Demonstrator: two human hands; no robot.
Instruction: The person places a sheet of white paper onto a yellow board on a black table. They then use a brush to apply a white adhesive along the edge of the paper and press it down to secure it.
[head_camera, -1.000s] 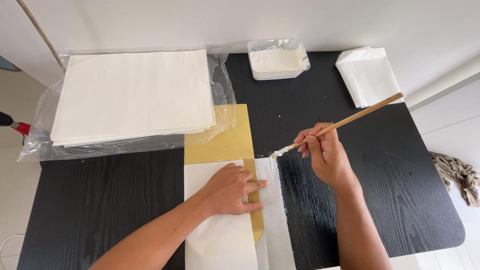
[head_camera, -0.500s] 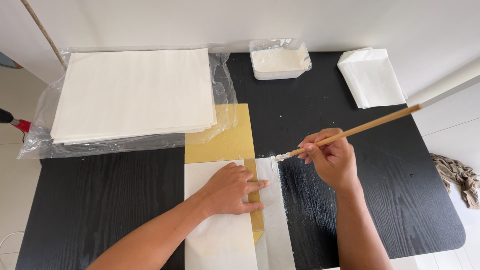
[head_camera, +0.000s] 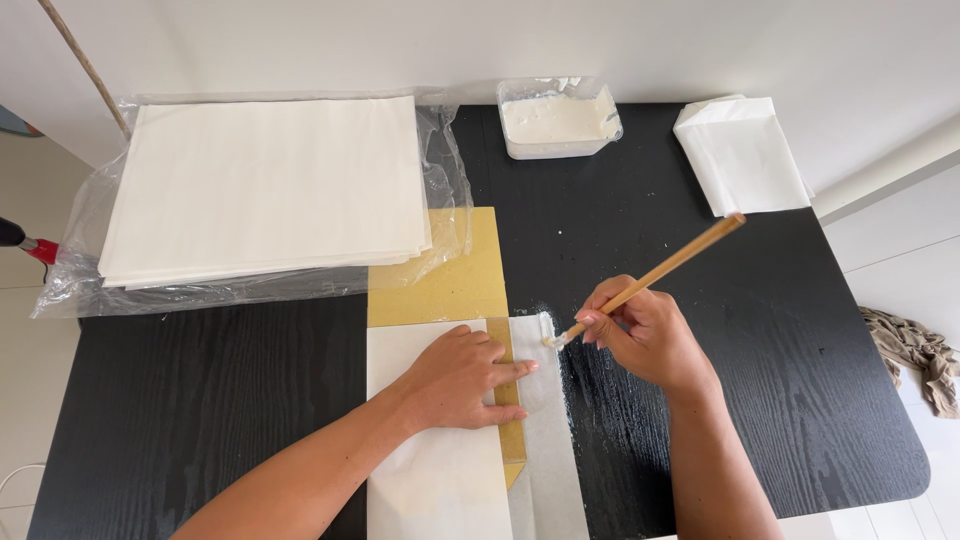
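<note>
Two hands are working low in the middle of the frame on a black worktop (head_camera: 200, 400): the left hand (head_camera: 462, 378) is lying open and flat, fingers spread, pressing a white sheet (head_camera: 435, 470) over a yellow card (head_camera: 450, 275). Just to its right, the right hand (head_camera: 645, 335) is closing its fingers around a wooden brush (head_camera: 650, 280), whose tip is touching the top edge of a thin white strip (head_camera: 545, 430). A paste tub (head_camera: 558, 118) is sitting at upper centre.
</note>
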